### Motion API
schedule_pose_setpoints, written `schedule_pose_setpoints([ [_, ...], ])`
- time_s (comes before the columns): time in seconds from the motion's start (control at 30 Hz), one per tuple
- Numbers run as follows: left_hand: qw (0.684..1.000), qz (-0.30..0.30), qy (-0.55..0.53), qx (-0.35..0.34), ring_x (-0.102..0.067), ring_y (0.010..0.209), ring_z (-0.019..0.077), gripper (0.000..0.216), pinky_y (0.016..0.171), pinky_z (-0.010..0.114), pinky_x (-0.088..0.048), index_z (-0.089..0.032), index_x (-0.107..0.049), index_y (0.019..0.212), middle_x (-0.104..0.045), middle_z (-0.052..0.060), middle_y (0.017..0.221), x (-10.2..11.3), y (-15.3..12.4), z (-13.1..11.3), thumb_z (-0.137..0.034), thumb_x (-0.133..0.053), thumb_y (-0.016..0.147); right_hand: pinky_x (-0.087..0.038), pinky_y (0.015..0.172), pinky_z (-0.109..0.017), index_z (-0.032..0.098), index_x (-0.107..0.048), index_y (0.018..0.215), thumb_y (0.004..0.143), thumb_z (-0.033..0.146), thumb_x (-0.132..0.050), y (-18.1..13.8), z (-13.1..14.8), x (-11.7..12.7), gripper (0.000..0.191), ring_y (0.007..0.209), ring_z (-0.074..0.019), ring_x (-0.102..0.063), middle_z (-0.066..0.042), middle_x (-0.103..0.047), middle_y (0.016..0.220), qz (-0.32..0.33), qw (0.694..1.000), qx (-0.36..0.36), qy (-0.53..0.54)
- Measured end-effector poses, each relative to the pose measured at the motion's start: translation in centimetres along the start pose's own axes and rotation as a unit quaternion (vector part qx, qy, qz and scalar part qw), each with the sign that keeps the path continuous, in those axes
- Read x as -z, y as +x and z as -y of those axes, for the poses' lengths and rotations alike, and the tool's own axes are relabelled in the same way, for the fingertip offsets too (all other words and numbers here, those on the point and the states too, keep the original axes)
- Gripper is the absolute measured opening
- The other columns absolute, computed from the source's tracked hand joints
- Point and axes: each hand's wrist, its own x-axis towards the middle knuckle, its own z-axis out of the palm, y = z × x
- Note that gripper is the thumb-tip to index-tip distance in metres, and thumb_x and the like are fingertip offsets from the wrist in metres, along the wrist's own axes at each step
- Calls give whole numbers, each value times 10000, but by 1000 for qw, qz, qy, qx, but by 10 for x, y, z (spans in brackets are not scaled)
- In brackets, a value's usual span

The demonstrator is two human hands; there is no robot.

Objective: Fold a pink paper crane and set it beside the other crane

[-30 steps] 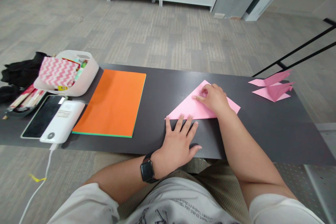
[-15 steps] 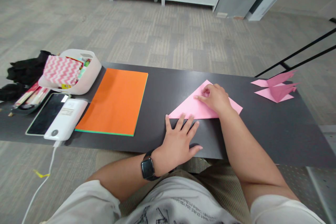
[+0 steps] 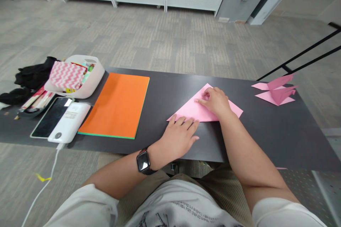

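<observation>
A sheet of pink paper point(image 3: 189, 108), folded into a triangle, lies on the dark table with its long edge towards me. My left hand point(image 3: 179, 136) lies flat at the paper's near edge, fingers spread and the fingertips on the left part of that edge. A black smartwatch point(image 3: 144, 161) is on the left wrist. On the upper middle of the triangle rests my right hand point(image 3: 215, 103), its fingers bent and the thumb stretched out to the left, apart from them. The paper beneath the right palm is hidden.
Left of the pink paper lies a stack of coloured sheets, orange sheet point(image 3: 117, 104) on top. Further left are a white power bank point(image 3: 69, 121) with a cable, a phone point(image 3: 50, 118) and a white basket point(image 3: 93, 78). Two pink folded paper birds point(image 3: 278, 95) stand at the right.
The left hand has slid slightly up, its fingertips now further onto the paper's edge and the fingers less spread. The right hand stays at the same part of the triangle. The view has shifted a little.
</observation>
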Motion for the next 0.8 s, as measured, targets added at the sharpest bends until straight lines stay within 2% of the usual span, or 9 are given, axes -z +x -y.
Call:
schedule_pose_setpoints([
  [0.07,1000,19,0,-22,-636,1333,309,411,1189,531,-462,-200,-621,1496,-668,134,1509,12,10,12,-346,-503,1131,-475,891,-508,259,-686,1002,876,784,-702,0,0,0,539,1101,-386,-608,-143,-669,1130,-3,1000,8,-2],
  [0.17,999,34,-11,-37,-670,1241,284,287,1088,448,-527,-190,-711,1331,-710,128,1402,30,29,40,-271,-573,1093,-469,896,-504,259,-680,998,893,763,-702,0,-1,0,516,1105,-386,-610,-142,-671,1135,-3,1000,29,-3],
  [0.27,997,29,-37,-64,-658,1267,279,279,1151,441,-495,-182,-724,1297,-711,106,1403,39,46,71,-249,-663,1032,-462,907,-496,252,-672,997,895,725,-734,0,-1,1,487,1103,-378,-617,-140,-678,1148,2,999,54,-5],
  [0.37,992,6,-86,-93,-623,1361,284,309,1214,462,-457,-207,-744,1279,-681,96,1487,32,57,91,-327,-737,994,-452,907,-477,248,-672,1003,885,685,-776,1,-1,2,465,1104,-368,-621,-132,-682,1149,9,997,80,-5],
  [0.57,989,-2,-92,-117,-523,1501,312,490,1290,510,-378,-203,-690,1435,-601,144,1594,8,56,94,-437,-737,1007,-433,872,-440,241,-672,1018,899,613,-802,2,0,5,412,1096,-352,-624,-118,-689,1138,19,991,133,0],
  [0.8,990,27,-80,-109,-493,1532,325,537,1324,552,-328,-247,-660,1485,-566,118,1644,9,46,95,-462,-747,1002,-430,920,-433,254,-666,1039,870,517,-875,-2,9,5,376,1083,-315,-638,-78,-704,1135,57,976,209,39],
])
